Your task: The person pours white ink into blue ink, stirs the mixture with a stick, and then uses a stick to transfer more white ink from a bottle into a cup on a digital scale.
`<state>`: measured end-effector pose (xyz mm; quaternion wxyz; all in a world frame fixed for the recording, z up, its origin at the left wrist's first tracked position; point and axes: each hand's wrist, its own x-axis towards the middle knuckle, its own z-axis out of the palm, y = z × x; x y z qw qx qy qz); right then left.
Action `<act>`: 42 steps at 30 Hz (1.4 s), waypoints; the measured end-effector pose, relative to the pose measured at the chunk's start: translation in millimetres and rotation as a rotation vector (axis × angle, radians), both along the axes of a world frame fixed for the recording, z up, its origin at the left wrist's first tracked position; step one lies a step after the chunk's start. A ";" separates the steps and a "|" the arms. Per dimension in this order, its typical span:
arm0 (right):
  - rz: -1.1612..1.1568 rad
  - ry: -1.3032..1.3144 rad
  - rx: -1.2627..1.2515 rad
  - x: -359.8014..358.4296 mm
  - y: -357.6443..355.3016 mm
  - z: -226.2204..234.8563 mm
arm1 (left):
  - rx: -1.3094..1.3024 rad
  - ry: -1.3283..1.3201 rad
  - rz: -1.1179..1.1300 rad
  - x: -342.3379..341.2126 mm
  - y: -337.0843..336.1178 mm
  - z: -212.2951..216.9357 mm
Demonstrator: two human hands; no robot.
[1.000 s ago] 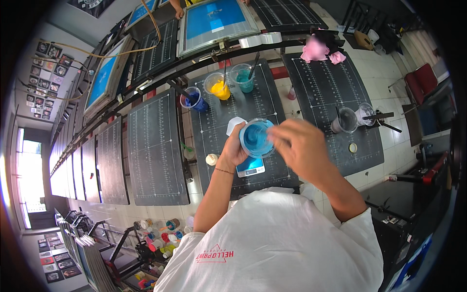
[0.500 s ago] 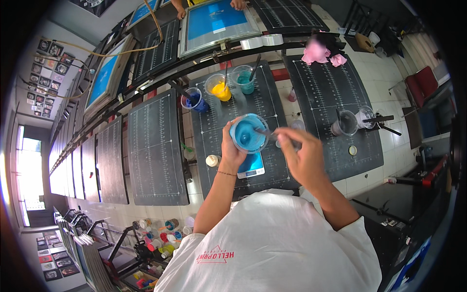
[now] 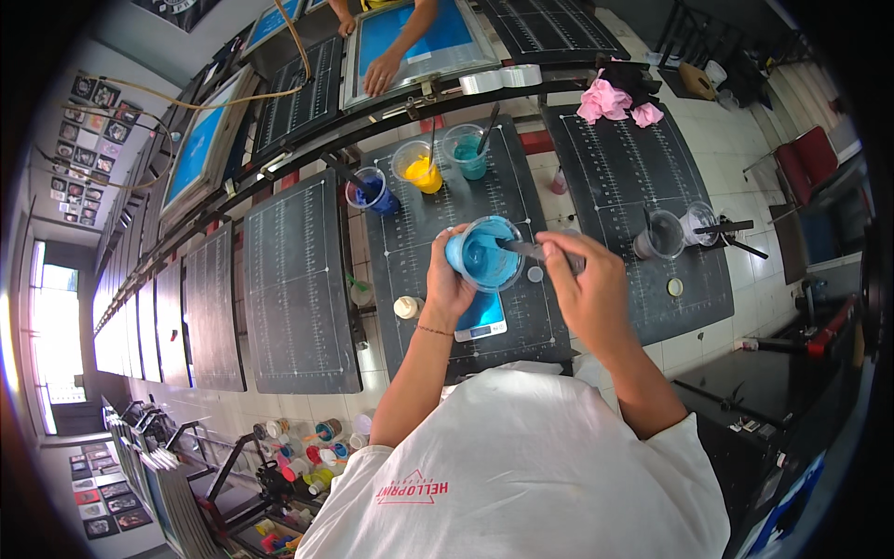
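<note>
- Tilting the cup (image 3: 454, 254) further rightward, we grip it in our left hand (image 3: 449, 287), above the scale (image 3: 480, 321).
- Our right hand (image 3: 590, 281) clasps the spatula (image 3: 523, 249), blade at the blue paint (image 3: 486, 268); stirring seems unfinished.
- Unlike half a second ago, we see the spatula sharply, and a co-worker's hand (image 3: 381, 73) reaches the screen's (image 3: 438, 39) near edge.

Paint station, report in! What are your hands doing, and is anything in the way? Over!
Left hand: holds cup of blue paint. Right hand: grips dark stirrer, tip inside cup. Nothing seen blocking the stirrer.
</note>
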<state>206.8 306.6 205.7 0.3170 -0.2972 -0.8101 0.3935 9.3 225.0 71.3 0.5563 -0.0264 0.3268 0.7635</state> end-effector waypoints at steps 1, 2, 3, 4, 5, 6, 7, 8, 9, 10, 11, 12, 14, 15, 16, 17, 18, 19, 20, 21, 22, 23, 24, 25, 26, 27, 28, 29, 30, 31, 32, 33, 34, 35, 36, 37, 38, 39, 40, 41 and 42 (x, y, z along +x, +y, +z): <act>-0.082 -0.004 0.043 -1.0 4.4 -6.1 | -0.003 0.021 0.000 0.4 1.3 0.4; -0.001 -0.058 0.072 -2.0 0.0 -5.6 | -0.006 0.043 0.009 -0.7 1.0 0.5; 0.052 -0.057 0.008 0.0 -4.3 -1.1 | 0.001 0.038 0.012 -1.0 0.3 -1.7; 0.104 -0.055 -0.055 2.6 -8.7 7.0 | 0.008 0.033 0.016 -0.8 -0.8 -5.9; 0.147 -0.056 -0.120 4.0 -11.2 13.1 | 0.013 0.024 0.010 2.1 0.0 -3.8; 0.005 0.095 -0.042 -0.8 -7.8 4.3 | 0.006 0.010 0.026 6.3 -1.0 2.9; -0.002 0.032 -0.043 -1.7 -4.1 0.3 | 0.001 0.014 0.024 5.6 1.1 1.3; 0.001 -0.030 -0.042 -2.7 -0.8 -1.8 | -0.001 0.021 0.031 2.5 2.4 -0.9; 0.004 -0.092 -0.041 -2.7 0.9 -2.2 | -0.003 0.027 0.039 -0.3 2.7 -4.6; 0.156 -0.192 0.021 2.9 -4.7 2.8 | -0.004 0.027 0.028 -1.7 2.5 -13.2; 0.214 -0.141 0.069 4.1 -4.6 8.6 | -0.011 0.022 0.009 -0.6 1.9 -11.7; 0.271 -0.091 0.117 4.8 -4.6 14.3 | -0.018 0.017 -0.010 1.0 -0.2 -10.2; 0.294 -0.039 0.270 4.2 1.9 16.5 | -0.016 0.012 -0.056 2.0 -1.9 -2.8; 0.232 -0.041 0.277 3.7 9.1 11.5 | -0.007 0.010 -0.085 0.7 -2.4 5.3; 0.171 -0.044 0.285 3.0 16.0 1.7 | 0.002 0.008 -0.114 -1.3 -2.9 9.6; 0.118 -0.043 0.295 0.7 19.9 -4.6 | -0.034 0.025 -0.090 -5.3 -3.5 8.6; 0.100 -0.054 0.335 1.1 18.3 -7.9 | -0.071 0.042 -0.066 -9.6 -4.1 5.6; 0.076 -0.084 0.316 1.7 13.8 -8.4 | -0.108 0.058 -0.041 -13.2 -4.4 3.6; 0.050 -0.120 0.296 2.4 6.0 -7.6 | -0.081 0.078 -0.002 -14.5 -4.1 2.2; 0.023 -0.155 0.276 2.8 -2.0 -7.0 | -0.054 0.097 0.038 -15.5 -3.7 0.6; 0.033 -0.123 0.209 3.6 -10.0 -7.1 | -0.028 0.117 0.078 -15.6 -3.5 -1.1; 0.043 -0.087 0.143 3.8 -18.2 -7.1 | -0.005 0.122 0.085 -15.5 -3.3 -0.8; 0.052 -0.052 0.076 3.1 -24.7 -6.7 | 0.017 0.127 0.092 -15.2 -3.0 -0.6; 0.070 0.001 0.014 1.2 -30.1 -5.0 | 0.040 0.131 0.098 -14.7 -2.6 -0.4; 0.086 0.054 -0.050 -0.6 -35.1 -2.4 | 0.071 0.105 0.072 -13.4 -1.4 0.8; 0.102 0.107 -0.113 -1.6 -37.7 -0.9 | 0.101 0.079 0.045 -11.2 0.4 1.9; 0.084 0.145 -0.102 -2.9 -37.2 -3.0 | 0.132 0.053 0.017 -9.2 2.0 2.8; 0.048 0.111 -0.030 -3.8 -31.6 -0.6 | 0.146 0.006 -0.023 -9.8 1.3 0.6; 0.013 0.078 0.040 -3.5 -21.2 3.9 | 0.158 -0.040 -0.063 -10.8 0.1 -2.7; -0.022 0.045 0.110 -2.7 -12.2 6.7 | 0.170 -0.086 -0.102 -12.4 -1.9 -5.8; -0.043 -0.023 0.084 -0.2 -5.7 6.7 | 0.243 -0.092 -0.155 -12.7 -3.6 -4.5; 0.051 -0.068 0.123 4.1 -4.0 9.5 | 0.234 -0.079 -0.185 -11.3 -5.0 -3.7; 0.147 -0.114 0.161 8.8 -3.2 14.8 | 0.225 -0.065 -0.214 -9.5 -6.7 -2.9; 0.240 -0.161 0.199 12.9 -3.6 20.2 | 0.216 -0.053 -0.245 -7.8 -7.7 -2.4; 0.361 -0.149 0.223 15.8 -4.5 23.5 | 0.242 -0.044 -0.292 -5.7 -7.2 -2.7; 0.411 -0.139 0.283 16.1 -0.4 29.8 | 0.268 -0.035 -0.340 -3.0 -6.0 -3.0; 0.464 -0.126 0.341 14.7 6.6 36.6 | 0.292 -0.024 -0.385 -1.3 -7.2 -3.8; 0.517 -0.113 0.400 14.7 11.0 42.0 | 0.247 -0.035 -0.435 -1.8 -10.6 -4.6; 0.563 -0.127 0.420 16.8 12.1 44.7 | 0.203 -0.045 -0.485 -4.1 -15.2 -5.7; 0.611 -0.142 0.443 18.7 14.3 47.3 | 0.161 -0.056 -0.532 -5.6 -16.8 -2.3; 0.659 -0.157 0.466 19.9 15.6 50.3 | 0.125 -0.001 -0.558 -6.6 -17.5 0.9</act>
